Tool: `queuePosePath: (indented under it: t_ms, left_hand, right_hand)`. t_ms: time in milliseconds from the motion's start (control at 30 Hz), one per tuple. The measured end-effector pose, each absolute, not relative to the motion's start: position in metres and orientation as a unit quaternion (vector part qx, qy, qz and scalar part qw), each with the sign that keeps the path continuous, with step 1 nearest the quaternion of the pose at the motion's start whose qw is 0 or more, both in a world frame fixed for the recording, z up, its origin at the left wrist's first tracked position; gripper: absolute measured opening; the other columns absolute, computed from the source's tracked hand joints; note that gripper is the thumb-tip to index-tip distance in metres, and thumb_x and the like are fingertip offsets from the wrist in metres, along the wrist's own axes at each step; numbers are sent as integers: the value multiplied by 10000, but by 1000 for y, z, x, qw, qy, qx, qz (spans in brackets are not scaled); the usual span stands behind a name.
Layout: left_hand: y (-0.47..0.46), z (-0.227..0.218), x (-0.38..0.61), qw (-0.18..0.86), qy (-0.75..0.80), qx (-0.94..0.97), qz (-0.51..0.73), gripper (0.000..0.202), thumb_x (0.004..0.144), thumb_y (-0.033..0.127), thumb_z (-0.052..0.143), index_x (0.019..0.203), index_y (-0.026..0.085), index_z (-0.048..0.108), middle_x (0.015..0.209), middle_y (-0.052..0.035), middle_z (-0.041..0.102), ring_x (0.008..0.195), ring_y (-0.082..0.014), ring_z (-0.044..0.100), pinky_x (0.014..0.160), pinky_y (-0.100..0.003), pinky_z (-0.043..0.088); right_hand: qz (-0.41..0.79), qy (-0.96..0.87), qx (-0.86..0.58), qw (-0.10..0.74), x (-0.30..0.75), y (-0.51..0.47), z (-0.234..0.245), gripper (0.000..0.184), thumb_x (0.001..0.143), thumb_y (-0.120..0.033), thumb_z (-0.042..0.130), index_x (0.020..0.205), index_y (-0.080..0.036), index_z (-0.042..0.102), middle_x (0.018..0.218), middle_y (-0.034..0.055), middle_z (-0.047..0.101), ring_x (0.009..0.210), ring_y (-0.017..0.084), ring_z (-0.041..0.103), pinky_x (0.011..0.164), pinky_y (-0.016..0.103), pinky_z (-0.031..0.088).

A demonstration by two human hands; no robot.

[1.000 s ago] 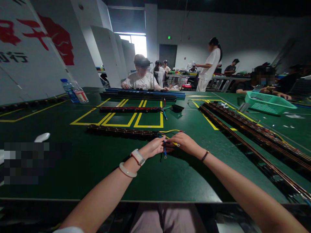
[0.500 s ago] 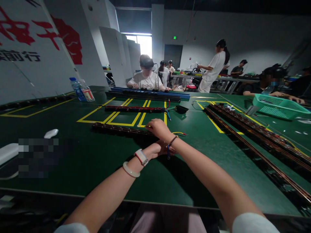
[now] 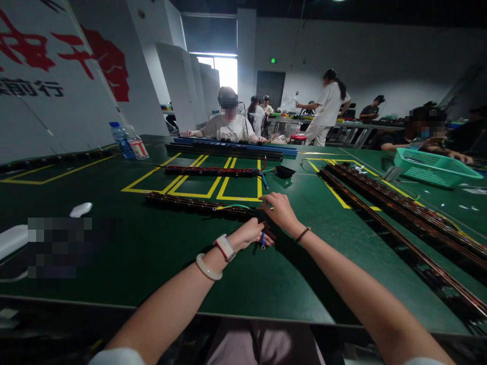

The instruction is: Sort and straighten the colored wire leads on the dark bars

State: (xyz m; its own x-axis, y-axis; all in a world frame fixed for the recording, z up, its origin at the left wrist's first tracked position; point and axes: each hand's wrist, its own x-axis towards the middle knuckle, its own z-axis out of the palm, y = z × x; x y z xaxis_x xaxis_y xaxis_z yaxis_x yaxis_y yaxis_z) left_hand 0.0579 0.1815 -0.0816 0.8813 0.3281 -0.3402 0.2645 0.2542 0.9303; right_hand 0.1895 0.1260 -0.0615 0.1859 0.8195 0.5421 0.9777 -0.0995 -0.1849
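A long dark strip (image 3: pixel 190 204) with wires at its right end lies across the green table (image 3: pixel 160 253) in front of me. My left hand (image 3: pixel 253 234), with a watch and a pale bangle on the wrist, is closed on a blue wire (image 3: pixel 262 240) at the strip's right end. My right hand (image 3: pixel 280 211) sits just beyond it, fingers curled onto the strip's end. A green and yellow wire (image 3: pixel 236 206) arcs along the strip toward my right hand.
A second strip (image 3: pixel 213 171) lies in yellow floor-tape boxes, a blue-edged one (image 3: pixel 228 148) beyond it before a seated person. Long rails (image 3: pixel 399 213) run down the right. A green basket (image 3: pixel 433 170) sits far right; bottles (image 3: pixel 129 143) far left; a white object (image 3: pixel 80 209).
My right hand went from pinching wires beside my left, reached left over the strip, then came back to the strip's end. The wires now lie along the strip. My left hand stayed put.
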Motion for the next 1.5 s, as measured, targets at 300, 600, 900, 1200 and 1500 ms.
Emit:
queuePosePath:
  t_ms: [300,600,900,1200,1500]
  left_hand:
    - [201,-74,52,483,267,833,-20,281,908,278,366,737,128,530,472,23,502,340,-78,425,400,-187,323]
    - [209,-56,40,297,191,935,19,259,814,259,524,582,148,545,576,-24,588,476,-99,454,529,-222,296]
    - [194,-55,42,161,146,965,149,418,893,424,420,613,162,587,575,-52,564,522,-141,475,564,-253,260]
    - [177,-66,40,58,-85,965,241,378,923,290,388,653,166,622,626,-66,605,603,-142,536,621,-259,334]
    - [172,-67,38,35,-130,957,257,373,921,257,383,668,167,640,650,-80,623,629,-156,560,648,-271,382]
  right_hand:
    - [-181,-687,-694,112,220,101,-91,269,919,-212,515,1163,-235,626,984,61,640,908,177,521,888,321,313]
    - [-136,-673,-716,126,220,102,-91,292,925,-201,493,1173,-255,639,980,74,616,905,179,511,894,321,305]
    - [-136,-638,-741,158,220,104,-94,283,946,-239,451,1158,-223,637,1001,76,630,954,188,529,885,318,327]
    - [-87,-658,-709,238,191,119,-84,378,900,-369,535,1241,-207,561,1170,87,580,1087,200,504,945,332,338]
    - [-58,-659,-729,176,165,156,-76,453,815,-500,622,1113,-160,597,1016,82,592,873,188,580,768,288,430]
